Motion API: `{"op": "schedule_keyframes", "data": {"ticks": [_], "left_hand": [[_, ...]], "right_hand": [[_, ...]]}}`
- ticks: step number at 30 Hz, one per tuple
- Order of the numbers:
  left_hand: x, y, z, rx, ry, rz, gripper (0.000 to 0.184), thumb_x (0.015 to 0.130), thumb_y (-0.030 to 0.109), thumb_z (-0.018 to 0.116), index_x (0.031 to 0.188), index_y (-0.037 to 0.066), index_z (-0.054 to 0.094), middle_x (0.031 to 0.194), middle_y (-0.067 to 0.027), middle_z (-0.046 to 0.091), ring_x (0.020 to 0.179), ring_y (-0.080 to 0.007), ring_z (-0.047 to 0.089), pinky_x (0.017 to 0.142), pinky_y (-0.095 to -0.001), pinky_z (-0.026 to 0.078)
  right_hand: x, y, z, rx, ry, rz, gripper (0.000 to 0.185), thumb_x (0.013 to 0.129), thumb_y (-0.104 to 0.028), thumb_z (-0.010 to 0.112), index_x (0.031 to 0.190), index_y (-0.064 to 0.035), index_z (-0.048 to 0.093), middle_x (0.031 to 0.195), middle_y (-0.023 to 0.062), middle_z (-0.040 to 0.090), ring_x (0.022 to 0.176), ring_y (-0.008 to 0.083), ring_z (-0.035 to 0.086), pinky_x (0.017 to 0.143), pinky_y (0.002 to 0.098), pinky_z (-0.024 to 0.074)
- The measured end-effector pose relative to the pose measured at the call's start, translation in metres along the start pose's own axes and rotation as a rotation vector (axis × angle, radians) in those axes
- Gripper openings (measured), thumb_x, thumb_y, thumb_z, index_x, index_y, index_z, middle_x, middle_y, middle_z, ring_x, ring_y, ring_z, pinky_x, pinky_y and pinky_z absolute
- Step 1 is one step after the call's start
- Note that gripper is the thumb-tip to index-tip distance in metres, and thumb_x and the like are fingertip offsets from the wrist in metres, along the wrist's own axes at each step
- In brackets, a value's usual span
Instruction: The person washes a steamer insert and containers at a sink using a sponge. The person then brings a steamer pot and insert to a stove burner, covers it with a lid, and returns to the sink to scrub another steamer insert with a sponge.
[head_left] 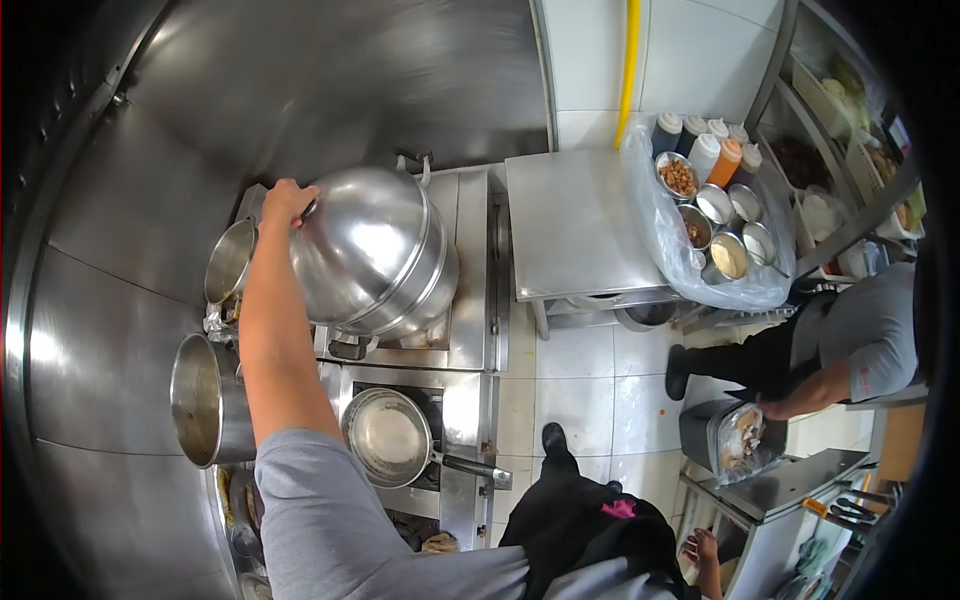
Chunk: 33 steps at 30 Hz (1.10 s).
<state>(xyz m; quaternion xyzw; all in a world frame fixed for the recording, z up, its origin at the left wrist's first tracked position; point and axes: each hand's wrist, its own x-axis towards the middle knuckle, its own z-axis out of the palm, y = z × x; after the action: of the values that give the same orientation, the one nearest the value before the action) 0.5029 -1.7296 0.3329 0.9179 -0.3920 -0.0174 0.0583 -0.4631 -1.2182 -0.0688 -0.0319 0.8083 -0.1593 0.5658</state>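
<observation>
My left hand (288, 203) is closed round the knob of a large domed steel lid (365, 235). The lid sits on a wide steel steamer pot (437, 270) on the stove, its rim close to the pot's upper edge. My right hand (700, 547) hangs low near the bottom right, beside a steel counter, its fingers loosely curled and apart, with nothing visible in it. A frying pan (390, 438) with a whitish, worn inside rests on the burner below the steamer.
Tall pots (196, 400) line the left wall. Sauce bottles (727, 163) and ingredient bowls (729, 256) stand on a plastic-covered table at the upper right. A co-worker (850, 335) reaches toward a lined bin (712, 440). The pan handle (470, 466) juts over the stove edge.
</observation>
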Motion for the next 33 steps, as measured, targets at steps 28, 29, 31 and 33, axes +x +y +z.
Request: {"op": "schedule_keyframes", "data": {"ticks": [28,29,31,33], "left_hand": [[-0.486,-0.152,0.064,-0.742,-0.062,0.197,0.03,0.095,0.019,0.063,0.118,0.001,0.066,0.099,-0.0076,0.071,0.085,-0.0129,0.064,0.077,-0.0286,0.051],[-0.537,-0.167,0.082,-0.81,-0.076,0.074,0.028,0.095,0.018,0.062,0.117,0.0,0.066,0.091,-0.005,0.07,0.084,-0.0123,0.063,0.078,-0.0281,0.051],[-0.639,-0.185,0.109,-0.885,-0.186,-0.154,0.029,0.094,0.02,0.063,0.117,0.002,0.067,0.103,-0.0131,0.073,0.09,-0.0184,0.068,0.08,-0.0305,0.052],[-0.74,-0.192,0.132,-0.734,-0.175,-0.123,0.028,0.094,0.021,0.063,0.117,0.005,0.067,0.1,-0.0139,0.072,0.087,-0.021,0.068,0.079,-0.0319,0.053]], "right_hand": [[0.095,-0.089,0.071,-0.296,-0.464,-0.128,0.014,0.095,-0.028,0.053,0.106,-0.0202,0.055,0.077,-0.0027,0.056,0.065,0.015,0.058,0.06,0.0351,0.0498],[0.107,-0.101,0.078,-0.327,-0.52,-0.148,0.011,0.095,-0.027,0.054,0.103,-0.0201,0.055,0.075,-0.0026,0.055,0.065,0.0153,0.058,0.06,0.0352,0.0497],[0.104,-0.129,0.101,-0.503,-0.474,-0.155,0.014,0.094,-0.026,0.054,0.106,-0.0185,0.055,0.075,-0.0022,0.054,0.064,0.0158,0.057,0.062,0.0362,0.0499],[0.121,-0.146,0.13,-0.586,-0.506,-0.074,0.019,0.093,-0.025,0.055,0.11,-0.0165,0.055,0.076,-0.001,0.054,0.064,0.0168,0.054,0.066,0.0387,0.0505]]}}
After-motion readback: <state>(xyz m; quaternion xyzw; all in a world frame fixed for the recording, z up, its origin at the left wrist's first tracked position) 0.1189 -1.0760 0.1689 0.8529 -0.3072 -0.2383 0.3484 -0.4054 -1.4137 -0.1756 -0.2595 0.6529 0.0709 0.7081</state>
